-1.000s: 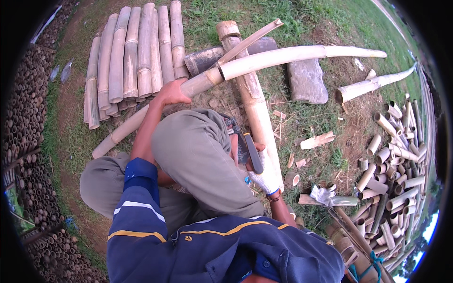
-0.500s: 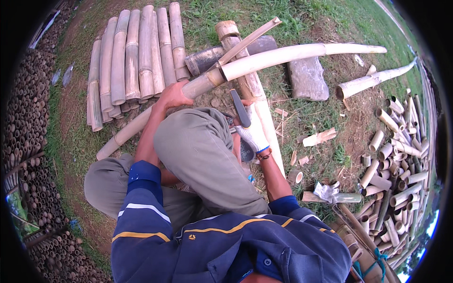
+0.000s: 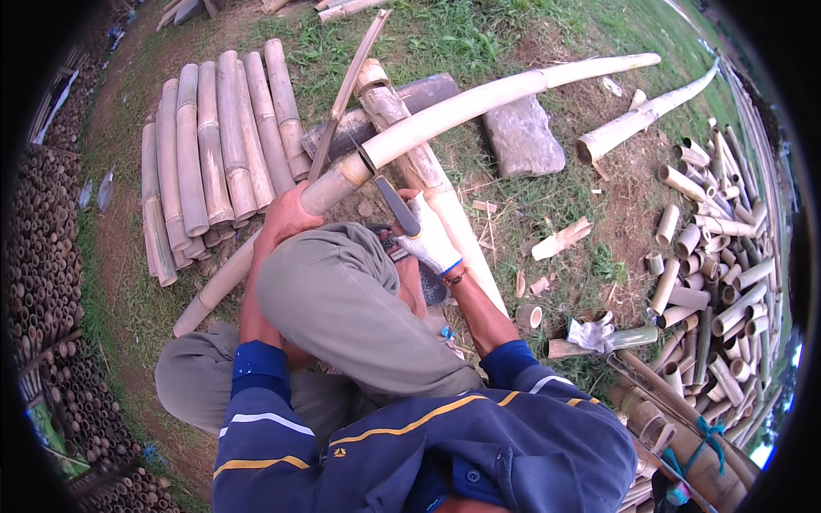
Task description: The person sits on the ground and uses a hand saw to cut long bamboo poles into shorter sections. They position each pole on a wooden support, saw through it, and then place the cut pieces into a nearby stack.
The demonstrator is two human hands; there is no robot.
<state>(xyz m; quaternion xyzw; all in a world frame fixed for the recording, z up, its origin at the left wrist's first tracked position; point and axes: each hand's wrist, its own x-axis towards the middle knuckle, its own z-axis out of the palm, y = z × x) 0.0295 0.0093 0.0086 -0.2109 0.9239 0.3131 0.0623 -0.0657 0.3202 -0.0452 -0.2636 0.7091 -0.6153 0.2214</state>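
**Two Hands at a Long Bamboo Pole**

The long bamboo pole (image 3: 457, 111) lies slantwise in front of the person, from about eight o'clock up to about two. A dark gap shows near its middle; count the clock from there.

At eight o'clock, the bare left hand (image 3: 291, 214) is curled around the pole, but some fingers are hidden. At five o'clock, the right hand (image 3: 432, 239), in a white glove, is closed on the dark handle of a tool (image 3: 398, 207). Its thin blade points toward the gap; whether they touch is hard to tell.

A thin strip of bamboo (image 3: 346, 94) sticks up to twelve o'clock. A fat log (image 3: 457, 227) lies under the pole. A row of cut poles (image 3: 231, 137) sits at nine, a gray stone (image 3: 523, 141) at three, and a loose glove (image 3: 590, 333) at four.
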